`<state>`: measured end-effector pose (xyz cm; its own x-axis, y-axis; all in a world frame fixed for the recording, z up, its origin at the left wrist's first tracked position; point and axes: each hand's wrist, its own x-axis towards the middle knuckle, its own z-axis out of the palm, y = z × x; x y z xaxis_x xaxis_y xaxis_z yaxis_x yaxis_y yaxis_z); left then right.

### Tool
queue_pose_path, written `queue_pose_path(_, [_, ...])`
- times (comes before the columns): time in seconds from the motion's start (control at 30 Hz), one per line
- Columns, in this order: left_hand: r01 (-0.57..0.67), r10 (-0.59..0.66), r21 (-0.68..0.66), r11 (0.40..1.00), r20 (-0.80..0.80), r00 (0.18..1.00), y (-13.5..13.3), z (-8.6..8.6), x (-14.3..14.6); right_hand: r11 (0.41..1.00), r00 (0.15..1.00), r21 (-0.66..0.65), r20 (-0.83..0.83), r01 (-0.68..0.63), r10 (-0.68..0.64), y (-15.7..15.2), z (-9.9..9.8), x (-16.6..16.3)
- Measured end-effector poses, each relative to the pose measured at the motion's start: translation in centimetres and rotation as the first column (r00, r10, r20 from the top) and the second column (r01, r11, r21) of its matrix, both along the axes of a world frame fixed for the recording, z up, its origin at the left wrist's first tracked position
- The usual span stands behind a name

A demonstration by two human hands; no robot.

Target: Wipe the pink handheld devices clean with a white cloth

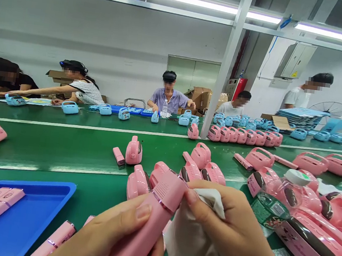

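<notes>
Two hands crowd one pink microphone (150,221), white cloth (190,234) touching, perhaps wiping.

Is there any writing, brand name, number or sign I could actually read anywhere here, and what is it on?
No text reads clearly.
Clear plastic water bottle with a white cap: its green label print is too blurred.
Grey wall cabinet: a yellow warning sticker, too small to read.
Pink bar-shaped plastic device, gripped by the left hand while the right hand presses a white cloth to it: no lettering visible.
</notes>
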<state>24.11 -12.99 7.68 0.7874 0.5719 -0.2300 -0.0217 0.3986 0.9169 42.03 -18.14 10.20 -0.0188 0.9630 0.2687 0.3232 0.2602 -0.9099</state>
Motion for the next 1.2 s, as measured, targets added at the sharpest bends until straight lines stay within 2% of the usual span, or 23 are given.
queue_pose_path(0.13, [0.006,-0.006,0.007,1.000,-0.065,0.998,0.0,0.4,0.4,0.998,0.996,0.016,0.073,0.054,-0.055,0.2,-0.2,0.1])
queue_pose_path(0.27, [-0.028,0.023,-0.049,0.998,-0.104,0.994,-0.2,0.6,0.7,0.989,0.986,0.076,0.094,0.130,-0.137,0.4,-0.5,-0.1])
queue_pose_path(0.4, [-0.028,0.028,-0.089,0.996,0.002,1.000,-0.2,0.1,0.9,0.986,0.989,0.112,0.062,0.125,-0.133,0.4,-0.8,0.0])
queue_pose_path(0.57, [-0.017,0.035,-0.108,0.994,0.163,0.986,0.0,-1.2,0.9,0.998,0.997,0.031,-0.046,0.063,-0.061,0.2,-0.5,0.2])
queue_pose_path(0.73, [-0.010,0.023,-0.087,0.996,0.151,0.988,0.1,-1.7,0.8,0.998,0.994,0.017,-0.098,0.056,-0.054,0.1,-0.5,0.2])
queue_pose_path(0.83, [0.006,0.000,-0.041,0.999,0.134,0.991,0.1,-1.5,0.9,0.999,0.988,-0.015,-0.148,0.050,-0.051,0.1,-0.5,0.1])
queue_pose_path(0.93, [0.011,-0.006,-0.026,1.000,0.151,0.989,0.1,-1.1,1.1,0.998,0.986,0.014,-0.161,0.053,-0.050,0.2,-0.5,-0.1])
queue_pose_path(1.1, [0.044,-0.023,-0.125,0.991,0.171,0.985,0.0,0.2,1.3,0.999,0.983,-0.005,-0.181,-0.031,0.030,1.0,-0.6,0.6])
queue_pose_path(1.2, [0.054,0.002,-0.214,0.975,0.251,0.968,-0.1,0.4,1.5,0.996,0.936,-0.005,-0.342,0.087,-0.084,1.7,-0.9,2.0])
